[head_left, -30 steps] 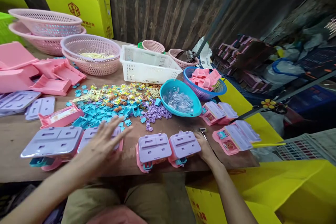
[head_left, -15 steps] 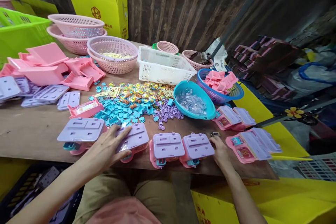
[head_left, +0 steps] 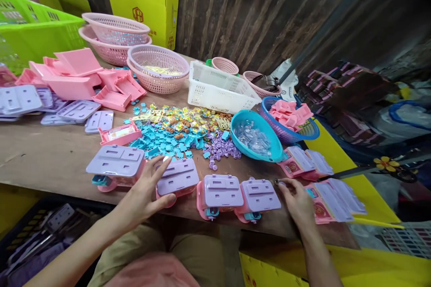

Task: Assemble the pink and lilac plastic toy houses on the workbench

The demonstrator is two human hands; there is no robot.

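Observation:
My left hand (head_left: 146, 190), fingers spread, rests at the left side of a pink toy box with a purple lid (head_left: 178, 177); its thumb lies along the near edge. Another such purple-lidded box (head_left: 116, 161) stands to its left, and two more, a box (head_left: 220, 190) and its neighbour (head_left: 259, 195), stand to the right along the table's front edge. Right of these, my right hand (head_left: 298, 202) pinches a small metal cylinder (head_left: 278, 181) at its fingertips, just above the wooden table (head_left: 60, 157). Most of the cylinder's length is hidden.
Loose turquoise parts (head_left: 164, 141) and purple discs (head_left: 224, 150) lie mid-table. Behind are a turquoise bowl (head_left: 279, 139) of clear pieces, a white basket (head_left: 222, 98) and pink colanders (head_left: 158, 83). Pink trays (head_left: 74, 87) are piled left. More lidded boxes (head_left: 336, 199) lie right.
My right hand has shifted right, away from the nearest box, and the metal cylinder has turned at its fingertips. My left fingers have lifted slightly off the lid. The whole view has shifted.

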